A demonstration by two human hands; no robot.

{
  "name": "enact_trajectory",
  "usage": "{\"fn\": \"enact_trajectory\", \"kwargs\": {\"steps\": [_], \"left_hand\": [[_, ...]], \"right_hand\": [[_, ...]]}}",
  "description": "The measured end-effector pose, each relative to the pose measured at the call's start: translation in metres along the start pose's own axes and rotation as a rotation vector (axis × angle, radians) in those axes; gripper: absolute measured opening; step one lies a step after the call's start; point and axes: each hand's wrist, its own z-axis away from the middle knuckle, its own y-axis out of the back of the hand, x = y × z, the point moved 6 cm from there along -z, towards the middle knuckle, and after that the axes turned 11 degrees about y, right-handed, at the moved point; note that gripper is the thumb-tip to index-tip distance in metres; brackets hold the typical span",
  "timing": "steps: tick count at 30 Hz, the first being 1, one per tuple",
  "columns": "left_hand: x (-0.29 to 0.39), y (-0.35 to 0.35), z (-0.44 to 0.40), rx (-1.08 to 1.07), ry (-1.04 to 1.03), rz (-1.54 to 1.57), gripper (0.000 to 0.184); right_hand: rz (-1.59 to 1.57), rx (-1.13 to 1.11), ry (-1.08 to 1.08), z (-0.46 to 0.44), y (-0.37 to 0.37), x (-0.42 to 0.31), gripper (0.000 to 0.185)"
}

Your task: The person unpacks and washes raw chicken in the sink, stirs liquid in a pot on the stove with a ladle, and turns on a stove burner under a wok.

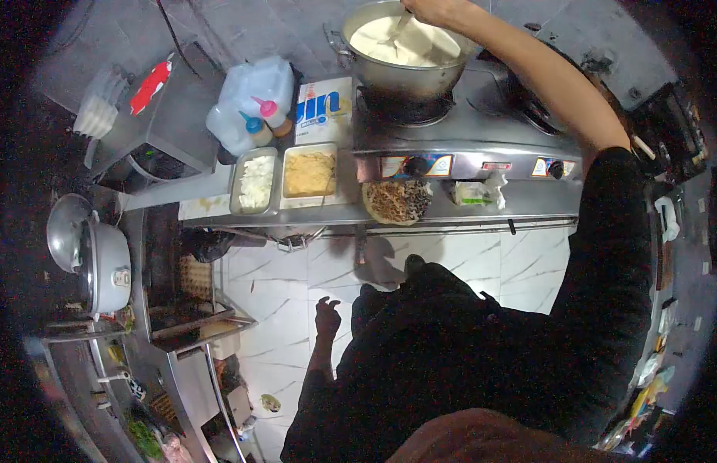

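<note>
Up at the top edge, my right hand is closed around a stirring utensil, whose lower end is sunk in a pale, creamy mixture; its exact kind is hidden. The mixture fills much of a large metal pot standing on the left burner of a gas stove. My left hand hangs low beside my body above the tiled floor, fingers loosely bent and apart, with nothing visible in it.
Along the counter are a tray of white pieces, a tray of yellow mash, a browned, crusted round and a small packet. Squeeze bottles stand behind. A rice cooker is at the left.
</note>
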Motion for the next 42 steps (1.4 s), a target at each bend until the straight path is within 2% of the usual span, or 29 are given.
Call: {"fn": "enact_trajectory", "kwargs": {"steps": [2, 5, 6, 8, 12, 14, 16, 18, 21, 23, 24, 27, 28, 31, 32, 34, 35, 36, 39, 42], "left_hand": [[-0.020, -0.021, 0.008, -0.058, 0.049, 0.098, 0.031], [-0.030, -0.030, 0.016, -0.057, 0.040, 0.135, 0.031], [-0.025, -0.027, 0.018, -0.029, -0.042, 0.045, 0.030], [-0.038, -0.038, 0.019, -0.103, 0.073, 0.189, 0.031], [-0.057, -0.056, 0.014, -0.170, 0.172, 0.495, 0.031], [-0.061, -0.061, 0.008, -0.190, 0.182, 0.522, 0.031], [-0.051, -0.054, 0.003, -0.195, 0.154, 0.393, 0.032], [-0.035, -0.035, -0.004, -0.179, 0.091, 0.105, 0.032], [-0.018, -0.018, -0.011, -0.197, 0.114, -0.054, 0.033], [-0.015, -0.016, -0.015, -0.188, 0.108, -0.078, 0.033], [-0.015, -0.014, -0.015, -0.189, 0.117, -0.064, 0.033], [-0.012, -0.013, -0.012, -0.132, 0.067, -0.043, 0.033], [-0.011, -0.011, -0.009, -0.101, 0.037, -0.039, 0.033], [-0.005, -0.002, 0.003, -0.028, 0.017, 0.103, 0.032], [-0.005, -0.004, 0.005, 0.047, -0.016, -0.031, 0.030], [-0.017, -0.018, 0.011, 0.055, -0.098, 0.036, 0.031], [-0.024, -0.023, 0.015, 0.057, -0.140, 0.070, 0.031], [-0.019, -0.018, 0.018, 0.030, -0.108, 0.067, 0.032], [-0.047, -0.045, 0.021, -0.013, 0.102, 0.450, 0.033], [-0.019, -0.018, 0.021, -0.023, -0.018, 0.021, 0.033]], "right_hand": [[0.051, 0.015, -0.041, -0.009, -0.037, 0.008, 0.021], [0.047, -0.177, -0.067, 0.008, -0.023, 0.016, 0.021], [-0.005, -0.156, -0.083, 0.015, -0.027, 0.021, 0.021], [-0.107, -0.118, -0.114, 0.030, -0.040, 0.036, 0.021], [0.010, -0.314, -0.065, 0.062, 0.000, 0.034, 0.022], [0.001, -0.413, -0.045, 0.070, 0.015, 0.031, 0.022], [-0.036, -0.376, -0.024, 0.075, 0.030, 0.025, 0.022], [-0.065, -0.325, -0.008, 0.074, 0.040, 0.018, 0.022], [-0.071, -0.207, 0.012, 0.058, 0.047, 0.005, 0.021], [-0.039, -0.095, 0.032, 0.041, 0.047, -0.002, 0.021], [-0.049, -0.138, 0.051, 0.034, 0.052, -0.005, 0.021], [0.050, 0.071, 0.064, 0.015, 0.036, -0.007, 0.020], [0.031, 0.002, 0.047, 0.007, 0.025, -0.006, 0.021], [0.108, 0.013, 0.026, -0.014, -0.015, 0.002, 0.022], [0.103, 0.033, 0.013, -0.018, -0.028, 0.007, 0.023], [0.093, 0.068, -0.013, -0.017, -0.046, 0.017, 0.024], [0.056, 0.014, -0.044, -0.013, -0.055, 0.022, 0.024], [0.019, -0.041, -0.075, -0.008, -0.054, 0.029, 0.024], [0.026, -0.186, -0.107, 0.018, -0.051, 0.042, 0.024], [-0.030, -0.272, -0.143, 0.045, -0.020, 0.047, 0.026]]}}
